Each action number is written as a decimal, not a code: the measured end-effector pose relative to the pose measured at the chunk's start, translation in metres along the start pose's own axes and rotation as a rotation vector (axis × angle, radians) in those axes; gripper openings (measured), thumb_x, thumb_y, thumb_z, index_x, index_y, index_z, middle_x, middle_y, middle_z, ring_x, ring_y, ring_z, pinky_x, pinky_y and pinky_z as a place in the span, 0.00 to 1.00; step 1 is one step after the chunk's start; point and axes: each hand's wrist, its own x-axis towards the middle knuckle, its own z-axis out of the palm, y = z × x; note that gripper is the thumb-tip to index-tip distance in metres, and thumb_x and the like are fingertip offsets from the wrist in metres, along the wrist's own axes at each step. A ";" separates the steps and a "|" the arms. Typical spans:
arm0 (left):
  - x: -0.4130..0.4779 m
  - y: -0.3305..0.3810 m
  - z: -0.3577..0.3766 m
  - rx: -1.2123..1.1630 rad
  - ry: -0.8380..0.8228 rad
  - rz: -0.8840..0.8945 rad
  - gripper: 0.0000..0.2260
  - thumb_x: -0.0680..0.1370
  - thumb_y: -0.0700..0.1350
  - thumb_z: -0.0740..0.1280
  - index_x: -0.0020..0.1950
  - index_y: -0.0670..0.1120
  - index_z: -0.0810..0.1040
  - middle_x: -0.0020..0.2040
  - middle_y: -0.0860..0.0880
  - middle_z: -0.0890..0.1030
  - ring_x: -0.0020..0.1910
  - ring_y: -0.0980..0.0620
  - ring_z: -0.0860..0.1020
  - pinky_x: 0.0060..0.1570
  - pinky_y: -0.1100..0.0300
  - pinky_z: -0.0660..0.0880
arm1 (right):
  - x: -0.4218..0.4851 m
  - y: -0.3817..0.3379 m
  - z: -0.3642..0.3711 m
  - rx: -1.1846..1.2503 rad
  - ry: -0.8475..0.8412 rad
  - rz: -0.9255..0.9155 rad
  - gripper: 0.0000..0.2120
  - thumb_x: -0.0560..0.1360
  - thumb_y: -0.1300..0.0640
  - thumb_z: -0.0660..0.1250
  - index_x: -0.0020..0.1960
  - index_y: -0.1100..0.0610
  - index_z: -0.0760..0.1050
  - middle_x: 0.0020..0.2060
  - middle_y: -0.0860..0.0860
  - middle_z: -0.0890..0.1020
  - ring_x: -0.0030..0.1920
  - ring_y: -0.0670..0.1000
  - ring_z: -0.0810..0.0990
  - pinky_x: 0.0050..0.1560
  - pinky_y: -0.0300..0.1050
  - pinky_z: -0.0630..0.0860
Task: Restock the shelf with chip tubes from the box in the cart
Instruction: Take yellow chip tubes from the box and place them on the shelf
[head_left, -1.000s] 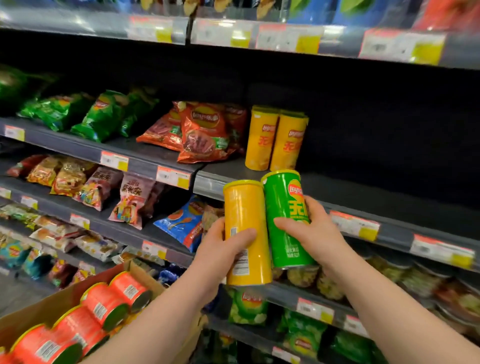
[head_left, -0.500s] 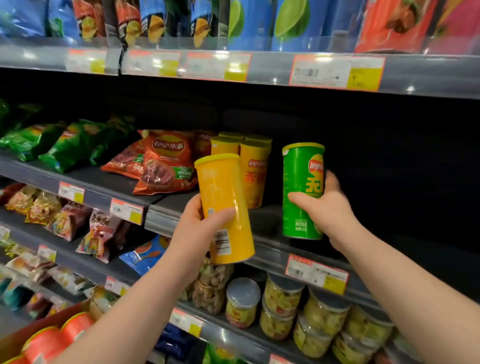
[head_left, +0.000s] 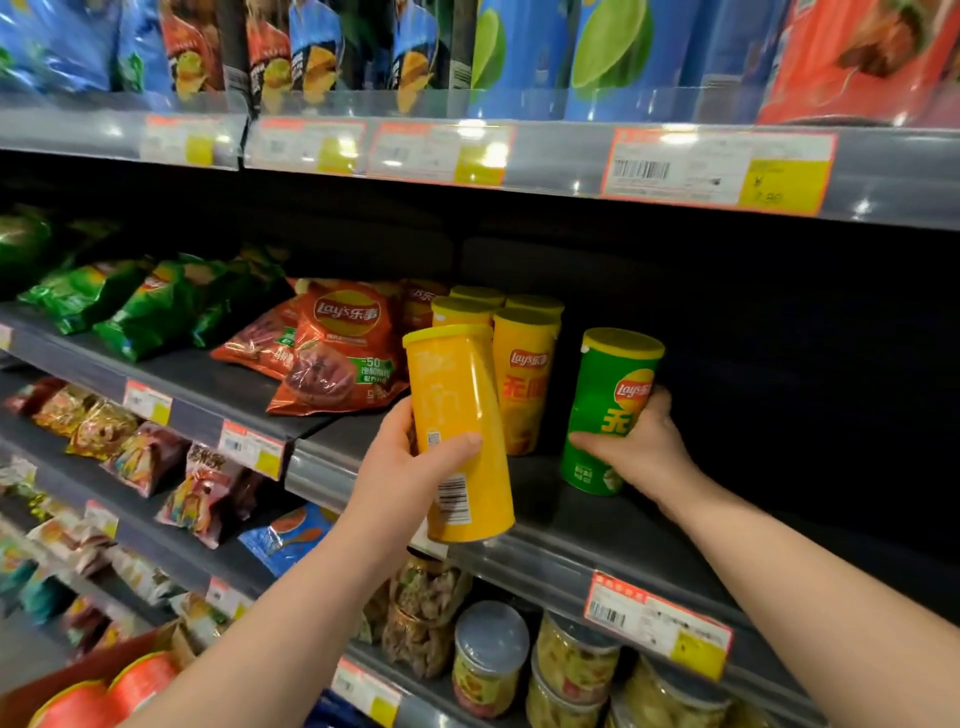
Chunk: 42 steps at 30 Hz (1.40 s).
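Lower left, box (head_left: 62, 675) with red tubes (head_left: 140, 680) left to shelve. Mid-frame, left hand (head_left: 410, 467) wrapped round tilted yellow tube (head_left: 457, 410) over shelf (head_left: 597, 525) edge, not set down. Beyond, right hand (head_left: 641, 447) gripping upright green tube (head_left: 602, 405) on shelf. Behind, four yellow tubes (head_left: 524, 364) standing.

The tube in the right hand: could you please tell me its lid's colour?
Yellow lid on the green chip tube; head view.
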 end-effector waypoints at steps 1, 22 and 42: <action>0.003 0.001 -0.002 -0.002 -0.012 -0.003 0.16 0.73 0.44 0.71 0.58 0.57 0.73 0.53 0.53 0.82 0.51 0.52 0.81 0.49 0.53 0.77 | 0.001 0.001 0.000 0.003 -0.035 0.025 0.42 0.65 0.62 0.77 0.70 0.58 0.55 0.59 0.55 0.73 0.62 0.56 0.74 0.58 0.48 0.71; 0.062 -0.007 -0.025 0.161 -0.284 -0.018 0.37 0.69 0.49 0.75 0.72 0.59 0.61 0.60 0.55 0.78 0.57 0.54 0.78 0.54 0.55 0.76 | -0.038 -0.048 0.056 -0.123 -0.335 -0.020 0.40 0.70 0.48 0.71 0.75 0.48 0.54 0.69 0.47 0.66 0.67 0.51 0.69 0.64 0.46 0.70; 0.042 -0.086 -0.071 1.237 -0.013 0.775 0.19 0.72 0.61 0.60 0.47 0.46 0.80 0.43 0.50 0.79 0.43 0.47 0.77 0.52 0.54 0.65 | -0.045 -0.051 0.096 -0.349 -0.248 0.087 0.47 0.66 0.42 0.73 0.75 0.52 0.50 0.70 0.53 0.64 0.68 0.55 0.67 0.64 0.48 0.68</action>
